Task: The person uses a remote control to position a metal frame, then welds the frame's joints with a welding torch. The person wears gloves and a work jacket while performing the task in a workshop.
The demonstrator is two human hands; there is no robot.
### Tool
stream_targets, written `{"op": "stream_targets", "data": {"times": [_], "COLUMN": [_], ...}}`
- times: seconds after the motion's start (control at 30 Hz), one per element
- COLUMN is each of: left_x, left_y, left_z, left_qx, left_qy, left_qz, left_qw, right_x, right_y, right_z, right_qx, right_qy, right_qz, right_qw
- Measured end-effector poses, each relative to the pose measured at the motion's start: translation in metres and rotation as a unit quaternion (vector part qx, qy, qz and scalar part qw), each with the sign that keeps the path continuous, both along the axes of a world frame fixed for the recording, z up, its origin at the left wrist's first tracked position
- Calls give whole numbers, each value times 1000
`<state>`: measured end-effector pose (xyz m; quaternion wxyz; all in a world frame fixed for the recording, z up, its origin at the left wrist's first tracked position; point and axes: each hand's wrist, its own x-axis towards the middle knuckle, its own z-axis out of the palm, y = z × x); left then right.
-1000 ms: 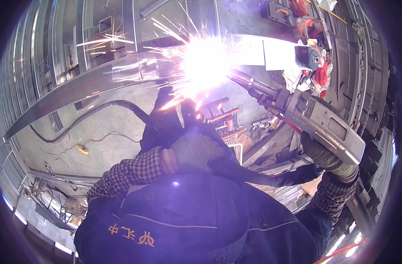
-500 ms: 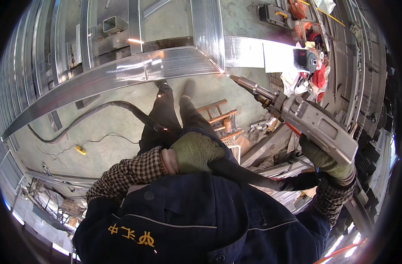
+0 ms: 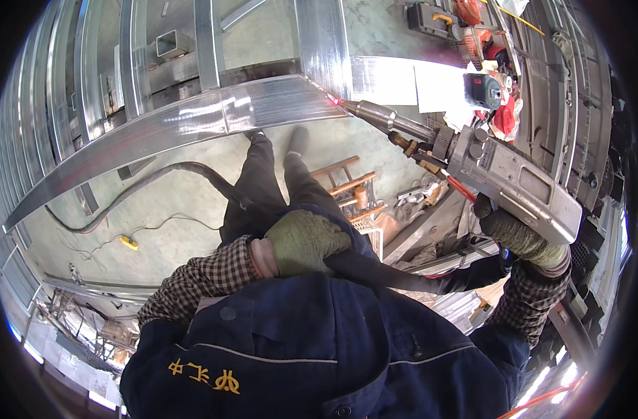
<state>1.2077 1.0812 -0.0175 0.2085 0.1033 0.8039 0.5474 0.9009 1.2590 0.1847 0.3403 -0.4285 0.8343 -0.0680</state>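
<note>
The silver-grey, box-bodied metal welding torch (image 3: 511,178) is in the right hand (image 3: 527,237), ahead and to the right of the person's dark blue work jacket (image 3: 284,346). Close against the jacket, the left hand (image 3: 306,243), in a green knitted glove, is closed on a thick black sleeved hose (image 3: 396,274). Further out, the right hand, gloved alike, has its grip wrapped about the torch from beneath, fingers largely hidden by the housing; it is the hand nearer the torch. From that grip the long axis slants forward and leftward into a tapered grey metal nozzle (image 3: 376,116). The tip stands at a diagonal, red-glowing seam (image 3: 322,91) in a shiny silver tube frame (image 3: 280,101); whether they touch, I cannot tell. Beyond lies a dark grey tool case (image 3: 425,21) with a yellow handle.
</note>
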Motion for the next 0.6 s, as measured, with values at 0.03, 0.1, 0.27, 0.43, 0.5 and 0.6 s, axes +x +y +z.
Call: {"op": "stream_targets", "data": {"times": [0.03, 0.1, 0.27, 0.43, 0.5, 0.6], "left_x": [1, 2, -3, -9, -11, -15], "left_y": [0, 0, -1, -5, -6, -7], "left_z": [0, 0, 2, 9, 11, 14], "left_qx": [-4, -8, -11, -7, -7, -10], "left_qy": [18, 32, 17, 0, -13, -36], "left_qz": [12, 20, -1, 4, 2, -9], "left_qw": [1000, 999, 1000, 1000, 1000, 999], "right_x": [0, -1, -1, -4, -4, -3], "right_y": [1, 1, 2, -3, -5, -6], "right_z": [-3, -6, -3, 3, 2, 1], "right_qx": [1, -6, 10, 21, 4, -7], "right_qy": [4, 3, -26, -67, -47, -28], "right_qz": [27, 64, -30, -59, -29, -2], "right_qw": [1000, 998, 999, 996, 998, 1000]}}
